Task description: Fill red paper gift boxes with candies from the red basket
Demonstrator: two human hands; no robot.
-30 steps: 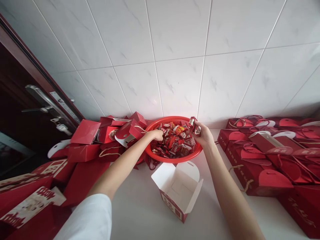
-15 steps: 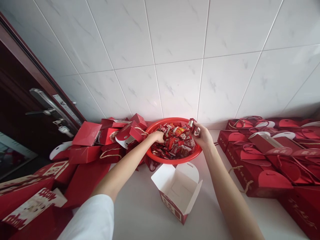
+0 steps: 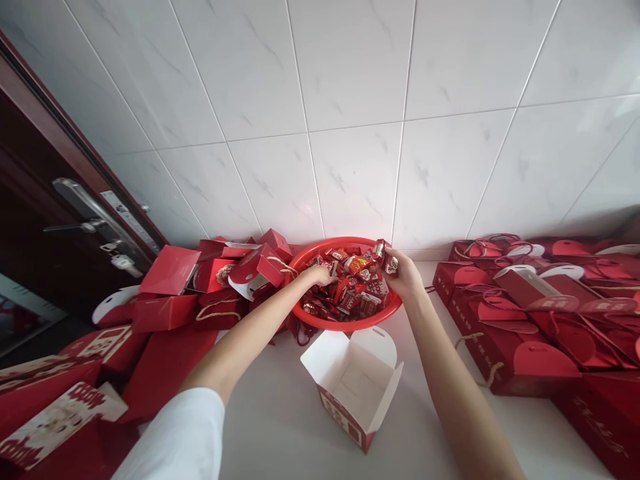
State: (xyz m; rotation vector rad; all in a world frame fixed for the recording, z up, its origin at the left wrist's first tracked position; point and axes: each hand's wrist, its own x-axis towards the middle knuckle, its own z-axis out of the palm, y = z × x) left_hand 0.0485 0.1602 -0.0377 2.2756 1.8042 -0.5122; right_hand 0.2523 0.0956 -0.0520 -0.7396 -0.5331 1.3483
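A red plastic basket (image 3: 373,322) by the wall holds a heap of wrapped candies (image 3: 357,287), mostly in red wrappers. My left hand (image 3: 318,275) reaches into the left side of the heap. Its fingers are pressed together among the wrappers, and what they grip, if anything, is hidden. At the basket's right rim, my right hand (image 3: 404,273) is closed on red wrapped candies (image 3: 391,265), which stick up past its fingers. In front of the basket stands a red gift box (image 3: 345,420) with its white flaps spread, and its white inside shows only bare bottom.
Several red gift boxes (image 3: 170,270) lie piled at the left, some with rope handles. More red boxes (image 3: 520,360) stand in rows at the right. A tiled wall (image 3: 350,180) rises behind the white tabletop (image 3: 270,407). A dark door (image 3: 30,173) with a metal handle is at the far left.
My left hand has shifted slightly right in the heap, its fingers reaching out further over the candies. My right hand keeps its candies at the rim. The view has shifted a little.
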